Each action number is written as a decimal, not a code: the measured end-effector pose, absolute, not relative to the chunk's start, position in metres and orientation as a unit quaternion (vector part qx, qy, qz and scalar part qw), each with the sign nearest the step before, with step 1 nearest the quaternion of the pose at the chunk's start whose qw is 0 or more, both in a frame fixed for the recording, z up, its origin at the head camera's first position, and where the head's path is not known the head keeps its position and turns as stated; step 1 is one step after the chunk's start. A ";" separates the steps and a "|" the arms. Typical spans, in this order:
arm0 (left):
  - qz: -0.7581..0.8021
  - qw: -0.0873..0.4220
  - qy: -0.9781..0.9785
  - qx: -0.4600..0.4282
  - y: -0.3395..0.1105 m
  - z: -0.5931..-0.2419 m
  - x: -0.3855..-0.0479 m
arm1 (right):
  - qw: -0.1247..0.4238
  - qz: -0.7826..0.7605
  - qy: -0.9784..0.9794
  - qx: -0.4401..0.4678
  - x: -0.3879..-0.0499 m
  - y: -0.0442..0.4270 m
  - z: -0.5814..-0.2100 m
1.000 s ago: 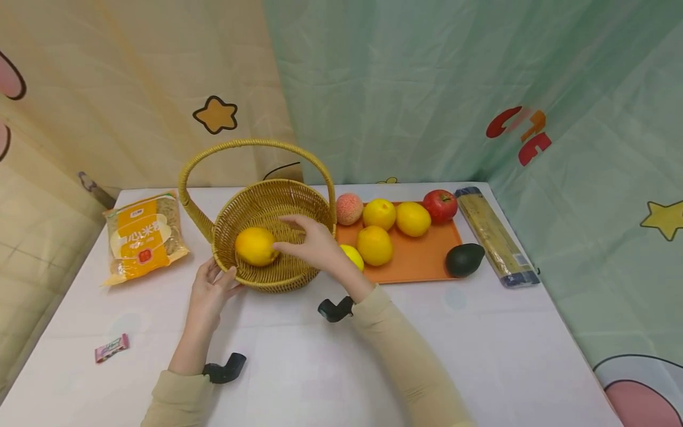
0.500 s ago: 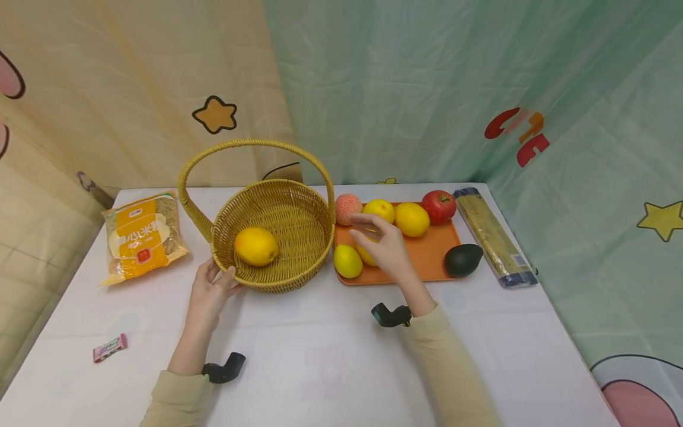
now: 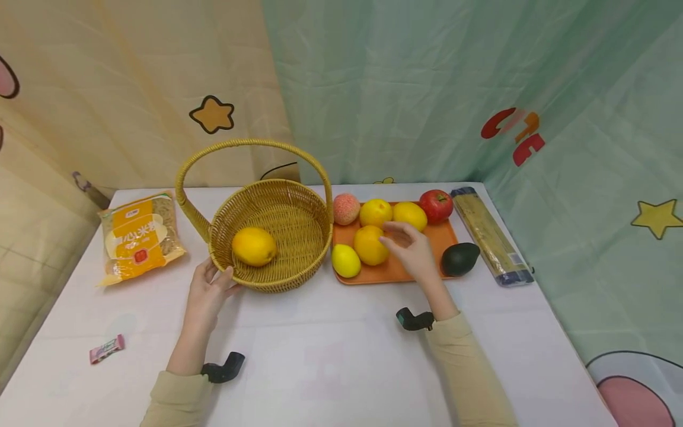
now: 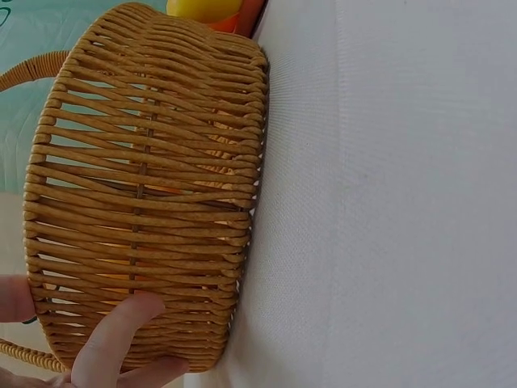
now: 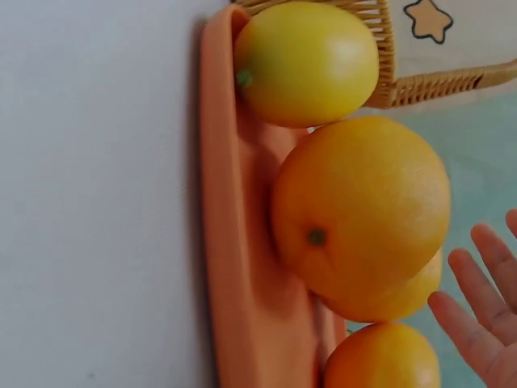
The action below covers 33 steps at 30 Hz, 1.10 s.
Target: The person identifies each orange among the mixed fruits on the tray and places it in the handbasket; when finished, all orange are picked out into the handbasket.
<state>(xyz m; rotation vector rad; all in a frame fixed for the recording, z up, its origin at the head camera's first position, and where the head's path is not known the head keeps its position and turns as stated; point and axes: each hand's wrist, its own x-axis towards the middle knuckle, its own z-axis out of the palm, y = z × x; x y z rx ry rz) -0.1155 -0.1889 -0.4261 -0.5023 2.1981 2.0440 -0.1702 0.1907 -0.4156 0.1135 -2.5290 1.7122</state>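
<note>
My left hand point(image 3: 207, 296) grips the near-left rim of a wicker basket point(image 3: 290, 279). In the left wrist view its fingers point(image 4: 109, 343) lie against the basket's woven outer wall. Inside the basket, on the left, rests a yellow-orange oval fruit point(image 3: 254, 247). Over the orange tray point(image 3: 397, 274) hovers my right hand point(image 3: 416, 252), fingers spread and holding nothing, just right of a round orange point(image 3: 370, 245). The right wrist view shows a gap between those fingers and the orange point(image 5: 359, 206). A lemon point(image 3: 345, 261) sits at the tray's near-left corner.
Also on the tray are a peach point(image 3: 346, 209), two yellow fruits point(image 3: 376, 212) behind the orange, a red apple point(image 3: 436, 206) and a dark green avocado point(image 3: 460, 259). A noodle pack point(image 3: 491, 237) lies right; a grain bag point(image 3: 140, 237) and small wrapped candy point(image 3: 107, 349) lie left.
My right hand has left the basket, where it was beside the yellow-orange fruit, and moved right to the orange on the tray. The left hand stays on the basket rim.
</note>
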 end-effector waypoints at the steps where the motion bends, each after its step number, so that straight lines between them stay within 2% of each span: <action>1: 0.671 0.049 0.721 -0.165 -0.189 -0.426 -0.115 | 0.036 0.554 -0.831 0.029 -0.171 0.191 -0.418; 12: 0.670 0.044 0.719 -0.177 -0.191 -0.426 -0.114 | -0.049 0.488 -0.871 -0.029 -0.178 0.186 -0.436; 33: 0.668 0.054 0.720 -0.179 -0.191 -0.427 -0.117 | -0.080 0.495 -0.864 -0.054 -0.184 0.182 -0.448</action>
